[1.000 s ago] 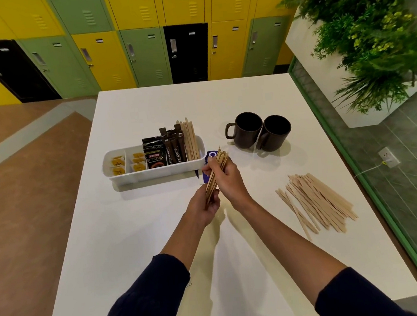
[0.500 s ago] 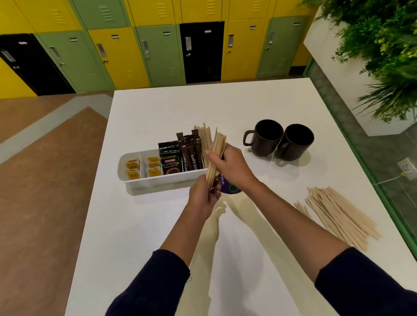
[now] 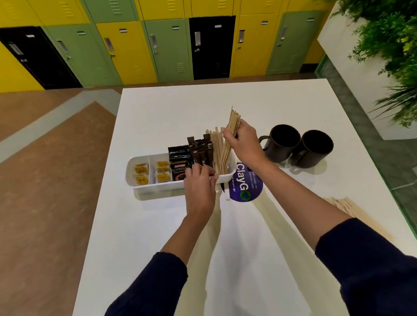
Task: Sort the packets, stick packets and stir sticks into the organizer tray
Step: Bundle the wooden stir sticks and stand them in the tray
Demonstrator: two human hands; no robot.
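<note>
A white organizer tray (image 3: 139, 182) stands on the white table. It holds yellow packets (image 3: 141, 173) at the left, black Kopiko packets (image 3: 179, 164), dark stick packets (image 3: 200, 148) and wooden stir sticks (image 3: 217, 148) at the right end. My right hand (image 3: 245, 143) grips a bundle of stir sticks (image 3: 233, 124), whose lower ends stand in the tray's right compartment. My left hand (image 3: 200, 186) rests on the tray's front rim by the stick packets, fingers curled on the rim. More loose stir sticks (image 3: 344, 205) lie at the right, partly hidden by my right arm.
Two dark mugs (image 3: 283, 142) (image 3: 313, 147) stand right of the tray. A purple round sticker (image 3: 246, 188) lies on the table just in front of the tray's right end. Lockers line the back wall; a planter stands at the far right.
My right hand has carried the bundle of stir sticks up and over into the tray's right end. My left hand has let go of the bundle and moved onto the tray's front rim.
</note>
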